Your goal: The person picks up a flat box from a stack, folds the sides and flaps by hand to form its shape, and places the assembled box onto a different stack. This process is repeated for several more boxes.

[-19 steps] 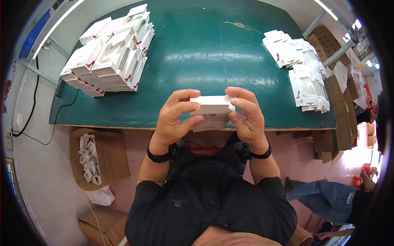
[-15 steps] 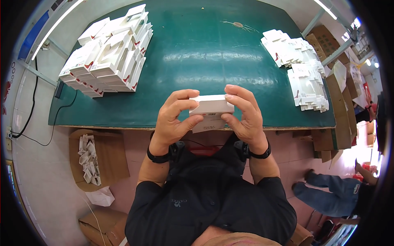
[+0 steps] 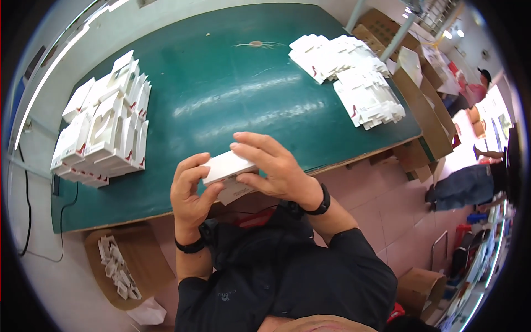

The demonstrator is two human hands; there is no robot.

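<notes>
Both hands [image 3: 188,191] [image 3: 282,176] pinching a white box [image 3: 225,167] near opposite ends, left nearly upright, right slanting leftward

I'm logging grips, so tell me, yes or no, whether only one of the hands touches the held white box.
No: the left hand and the right hand both have fingers on the white box.

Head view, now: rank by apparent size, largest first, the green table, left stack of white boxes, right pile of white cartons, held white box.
1. Green table
2. Left stack of white boxes and right pile of white cartons: too alike to rank
3. Held white box, clearly smallest
</notes>
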